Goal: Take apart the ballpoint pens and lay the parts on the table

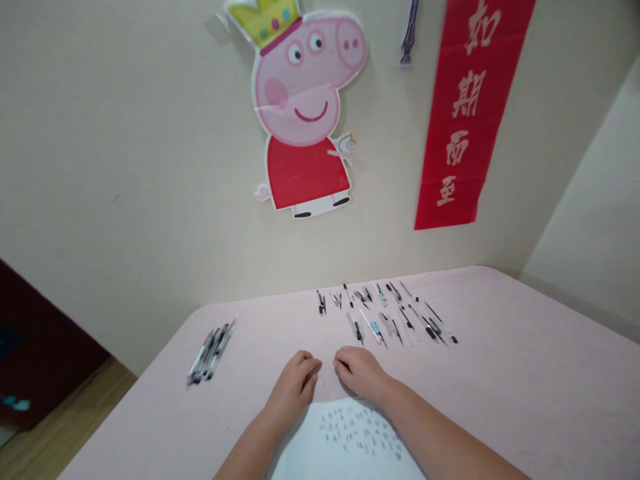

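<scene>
My left hand (295, 385) and my right hand (359, 372) rest close together on the pink table (525, 373), fingers curled inward with the fingertips nearly touching. Whether they pinch something small between them is hidden. Just below them lies a white sheet of paper (345, 443) with small handwritten marks. Beyond my hands, several pens and pen parts (387, 317) lie spread in rows. A bundle of assembled pens (210, 352) lies to the left.
The table stands against a beige wall carrying a cartoon pig cutout (303, 107) and a red banner with characters (467, 110). Dark furniture (30, 347) and wooden floor show at the left past the table edge.
</scene>
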`<act>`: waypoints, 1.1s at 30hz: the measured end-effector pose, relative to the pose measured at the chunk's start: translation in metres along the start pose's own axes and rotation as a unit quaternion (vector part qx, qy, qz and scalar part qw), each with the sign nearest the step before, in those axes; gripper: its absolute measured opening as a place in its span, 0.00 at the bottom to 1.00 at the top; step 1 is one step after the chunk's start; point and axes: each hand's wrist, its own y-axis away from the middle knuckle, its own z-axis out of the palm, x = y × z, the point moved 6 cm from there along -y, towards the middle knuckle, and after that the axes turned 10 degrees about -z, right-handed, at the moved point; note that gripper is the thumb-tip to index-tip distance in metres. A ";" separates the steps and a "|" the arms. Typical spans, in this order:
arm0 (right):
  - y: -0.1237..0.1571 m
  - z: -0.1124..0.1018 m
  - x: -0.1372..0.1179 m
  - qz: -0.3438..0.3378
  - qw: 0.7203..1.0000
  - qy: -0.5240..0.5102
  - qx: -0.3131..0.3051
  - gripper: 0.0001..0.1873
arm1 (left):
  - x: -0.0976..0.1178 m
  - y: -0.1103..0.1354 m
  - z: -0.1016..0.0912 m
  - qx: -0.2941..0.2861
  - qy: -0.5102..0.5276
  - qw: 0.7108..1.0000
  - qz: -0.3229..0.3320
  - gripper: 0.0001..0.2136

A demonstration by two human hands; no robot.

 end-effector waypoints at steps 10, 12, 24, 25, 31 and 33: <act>-0.002 0.001 0.004 0.015 0.999 -0.029 0.004 0.12 | -0.074 -0.004 -0.083 0.228 -0.247 0.939 -0.077 0.13; -0.002 0.002 0.005 0.016 0.999 -0.032 0.004 0.12 | -0.103 0.003 -0.104 0.264 -0.338 0.894 -0.134 0.15; -0.001 -0.002 0.002 0.020 0.999 -0.042 0.010 0.12 | -0.156 0.014 -0.119 0.214 -0.472 0.827 -0.219 0.21; -0.001 -0.003 0.002 0.020 0.999 -0.042 0.011 0.12 | -0.157 0.013 -0.119 0.211 -0.478 0.825 -0.216 0.21; -0.002 0.000 0.004 0.015 0.999 -0.038 0.019 0.12 | -0.146 0.013 -0.121 0.202 -0.475 0.830 -0.210 0.19; -0.002 0.001 0.004 0.011 0.999 -0.037 0.021 0.12 | -0.140 0.014 -0.122 0.207 -0.469 0.833 -0.208 0.19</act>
